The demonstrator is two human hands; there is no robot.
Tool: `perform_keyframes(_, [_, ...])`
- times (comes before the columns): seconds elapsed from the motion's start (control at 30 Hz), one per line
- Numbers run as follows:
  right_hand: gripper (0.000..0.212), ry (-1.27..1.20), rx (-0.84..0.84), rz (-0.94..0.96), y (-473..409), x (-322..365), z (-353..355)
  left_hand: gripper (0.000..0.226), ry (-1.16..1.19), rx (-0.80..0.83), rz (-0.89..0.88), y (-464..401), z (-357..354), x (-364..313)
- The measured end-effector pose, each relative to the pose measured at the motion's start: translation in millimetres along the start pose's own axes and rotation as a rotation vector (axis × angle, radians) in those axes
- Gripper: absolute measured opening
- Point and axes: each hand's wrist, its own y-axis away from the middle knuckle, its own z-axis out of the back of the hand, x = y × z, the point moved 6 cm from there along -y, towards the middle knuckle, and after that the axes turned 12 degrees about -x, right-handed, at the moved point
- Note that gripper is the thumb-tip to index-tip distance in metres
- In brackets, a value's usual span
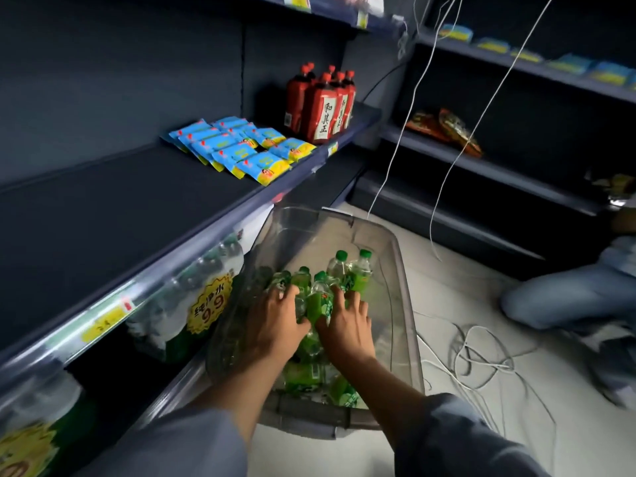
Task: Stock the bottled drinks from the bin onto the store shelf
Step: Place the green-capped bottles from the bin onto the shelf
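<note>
Item: small clear plastic drink bottles with green caps and green labels point(321, 297), a loose heap, some upright and some lying flat.
Location: inside the clear, grey-tinted plastic storage bin point(409, 325) on the pale floor, just beside the dark blue-grey metal store shelf point(113, 218).
Handling: judged full and moderately heavy for their size; stiff walls with some give; smooth plastic and film labels likely slippery; not fragile, though a dropped one may roll.
Grasp point: the mid-body below the shoulder, or the neck under the cap for the upright ones.
Left hand point(275, 321): down in the bin, fingers spread over the bottles on the left of the heap, touching them; no closed grip visible.
Right hand point(346, 325): alongside, fingers spread across the bottles at centre-right; thumb near one green-labelled bottle between the two hands; whether it grips cannot be told.
Relation: bottles lie directly beneath and between both hands; two upright ones stand beyond the fingertips.
Shelf neighbours: red-labelled dark bottles point(323, 105); blue and yellow sachets point(241, 149).
</note>
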Motion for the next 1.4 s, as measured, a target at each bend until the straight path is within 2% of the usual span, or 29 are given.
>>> perform_keyframes(0.2, [0.075,-0.151,0.073,-0.147,-22.7,-19.3,-39.5,0.058,-0.008,-0.022,0.027,-46.9,-26.5,-1.3])
perform_keyframes(0.37, [0.076,-0.257,0.127,-0.282,-39.7,-33.7,-79.4,0.059,-0.153,-0.029,-0.088,-58.0,-72.5,-1.8])
perform_keyframes(0.67, [0.085,-0.299,0.14,-0.322,-55.0,-41.5,-116.8,0.04,-0.214,0.021,-0.033,-75.6,-120.6,27.3])
perform_keyframes(0.8, [0.076,-0.307,0.124,-0.324,-54.2,-42.0,-118.7,0.037,-0.208,0.058,-0.005,-74.4,-128.7,33.0])
perform_keyframes(0.93, [0.082,-0.353,0.099,-0.328,-53.5,-42.0,-116.4,0.04,-0.12,0.087,0.105,-77.1,-132.3,28.7])
perform_keyframes(1.03, [0.089,-0.406,0.072,-0.343,-51.0,-43.0,-113.0,0.061,-0.07,0.109,0.215,-76.8,-128.4,23.0])
perform_keyframes(1.17, [0.099,-0.399,0.086,-0.398,-52.9,-47.0,-107.7,0.09,0.102,0.232,0.43,-77.7,-129.7,30.4])
perform_keyframes(1.3, [0.1,-0.472,0.178,-0.352,-53.2,-37.9,-104.5,0.08,0.283,0.254,0.625,-69.0,-119.3,42.5])
perform_keyframes(1.4, [0.103,-0.471,0.232,-0.33,-48.8,-26.7,-103.7,0.078,0.356,0.251,0.675,-61.5,-113.7,43.1])
